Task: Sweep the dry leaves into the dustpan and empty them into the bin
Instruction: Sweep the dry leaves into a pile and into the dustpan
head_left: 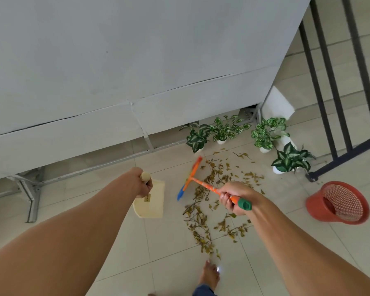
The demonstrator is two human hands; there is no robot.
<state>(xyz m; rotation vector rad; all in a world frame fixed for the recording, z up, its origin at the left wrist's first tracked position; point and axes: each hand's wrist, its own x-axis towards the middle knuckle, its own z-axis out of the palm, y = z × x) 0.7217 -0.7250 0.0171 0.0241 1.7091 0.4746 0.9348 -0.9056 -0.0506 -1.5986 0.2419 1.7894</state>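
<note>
Dry yellow-brown leaves [218,199] lie scattered over the pale floor tiles in the middle right. My right hand [233,197] is shut on the orange handle of a broom [192,178] whose orange and blue head rests at the left edge of the leaves. My left hand [144,182] grips the wooden handle of a cream dustpan [151,204], held just left of the leaves, its pan hanging down near the floor. A red bin [338,202] with a mesh wall lies tipped at the right, its mouth facing me.
Several potted green plants [265,133] stand beyond the leaves along a grey wall panel [115,71] on metal legs. A dark railing [329,92] and stairs are at the right. My bare foot [209,274] stands on the tiles below the leaves.
</note>
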